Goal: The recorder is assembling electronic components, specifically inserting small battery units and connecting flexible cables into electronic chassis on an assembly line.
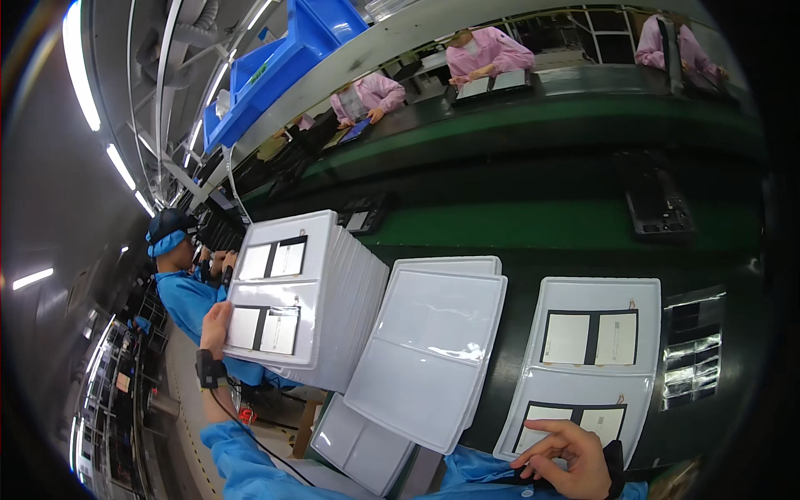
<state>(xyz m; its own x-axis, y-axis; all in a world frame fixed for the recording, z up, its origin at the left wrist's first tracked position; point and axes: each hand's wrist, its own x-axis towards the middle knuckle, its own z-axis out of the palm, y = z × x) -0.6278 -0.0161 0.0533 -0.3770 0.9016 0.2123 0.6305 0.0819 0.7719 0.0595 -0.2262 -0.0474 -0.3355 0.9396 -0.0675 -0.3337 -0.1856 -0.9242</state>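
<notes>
Left hand at stack edge, right hand over a pack in the right tray

Left hand (216, 327) was at the outer rim of the top tray (275, 292), probably to steady the tall stack (354, 292), which leaned a bit. Couldn't tell whether its fingers were clamped on the rim or only resting there.

Right hand (567, 458) was palm-in, thumb and index apart, nothing visible between them. It was over the lower pack (602, 419) of the right tray (575, 385); contact with the pack unclear from this angle.

Right tray lay flat by itself on the tabletop (521, 308), likely so both its packs stayed reachable. Upper pack (590, 337) sat in the far half, lower one in the near half: one per recess, presumably to stop them sliding together. Short leads (632, 305) showed at the same corner of both, which suggested a set orientation. Top tray had the same two-pack layout.

Middle trays (425, 333) overlapped, slightly askew, between stack and right tray. Another tray (358, 442) sat lower, near the person's body. Film sheet (693, 358) lay just right of the right tray, probably put there to stay off the packs.
</notes>
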